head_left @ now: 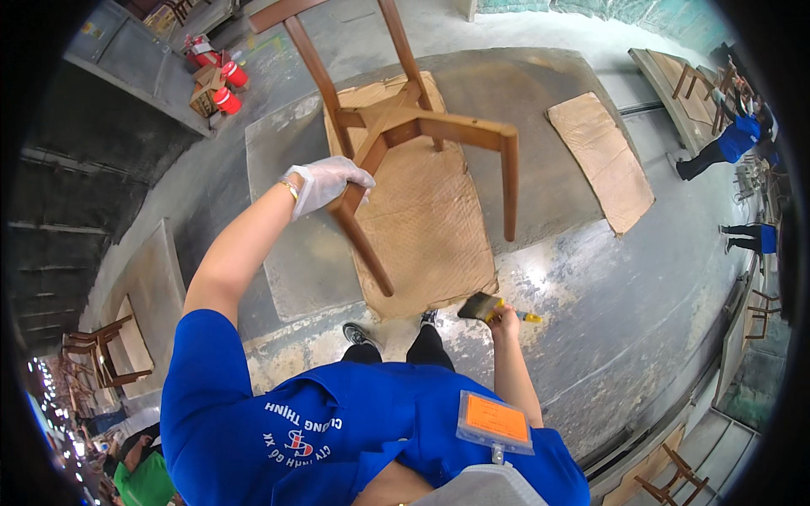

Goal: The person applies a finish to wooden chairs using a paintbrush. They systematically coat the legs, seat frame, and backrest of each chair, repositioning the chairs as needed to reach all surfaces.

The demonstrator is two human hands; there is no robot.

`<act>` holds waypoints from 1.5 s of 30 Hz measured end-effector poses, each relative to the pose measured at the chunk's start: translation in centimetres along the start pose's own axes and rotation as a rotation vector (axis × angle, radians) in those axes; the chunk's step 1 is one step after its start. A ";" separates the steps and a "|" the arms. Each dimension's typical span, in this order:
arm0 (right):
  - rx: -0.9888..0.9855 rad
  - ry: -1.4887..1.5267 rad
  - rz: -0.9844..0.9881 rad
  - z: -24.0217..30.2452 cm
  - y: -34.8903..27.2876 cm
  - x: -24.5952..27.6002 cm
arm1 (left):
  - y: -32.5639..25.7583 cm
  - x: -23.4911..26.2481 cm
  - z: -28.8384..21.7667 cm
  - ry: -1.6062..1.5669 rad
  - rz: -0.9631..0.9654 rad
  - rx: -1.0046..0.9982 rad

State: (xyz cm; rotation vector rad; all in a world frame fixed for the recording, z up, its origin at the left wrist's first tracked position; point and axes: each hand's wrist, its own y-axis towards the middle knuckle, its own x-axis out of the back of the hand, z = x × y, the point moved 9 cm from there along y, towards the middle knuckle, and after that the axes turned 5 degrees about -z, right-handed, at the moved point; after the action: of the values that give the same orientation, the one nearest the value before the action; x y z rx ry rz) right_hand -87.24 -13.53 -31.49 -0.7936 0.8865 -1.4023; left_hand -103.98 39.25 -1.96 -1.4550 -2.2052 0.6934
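1. One orange badge (496, 420) is clipped to the blue shirt (337, 430).
2. One paintbrush (488, 308) is gripped in the closed right hand (504, 320).
3. One wooden chair (405, 126), overturned on one cardboard sheet (430, 236), is gripped at a leg by the gloved left hand (325, 184).
4. A second cardboard sheet (601, 160) lies well apart.

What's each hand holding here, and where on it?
Left hand, gloved, grips an upturned wooden chair by one leg, partway along it. Right hand holds a paintbrush by its yellow handle, bristles pointing left.
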 end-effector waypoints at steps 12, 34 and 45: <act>0.027 0.177 -0.180 5.2 4.2 9.3 | 5.9 -6.0 4.8 -0.187 -0.326 -0.252; 0.049 -0.071 -0.216 7.9 4.8 5.9 | 15.4 -8.5 12.7 -0.998 -1.172 0.122; 0.100 -0.316 -0.212 6.3 5.6 4.0 | -9.6 -1.8 16.9 -0.576 -1.646 -0.057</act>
State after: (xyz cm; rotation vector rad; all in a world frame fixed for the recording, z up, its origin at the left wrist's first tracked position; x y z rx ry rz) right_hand -79.17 -17.70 -33.69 -1.0216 0.4959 -1.4418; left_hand -120.09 31.36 -9.65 0.8693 -2.7902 0.3694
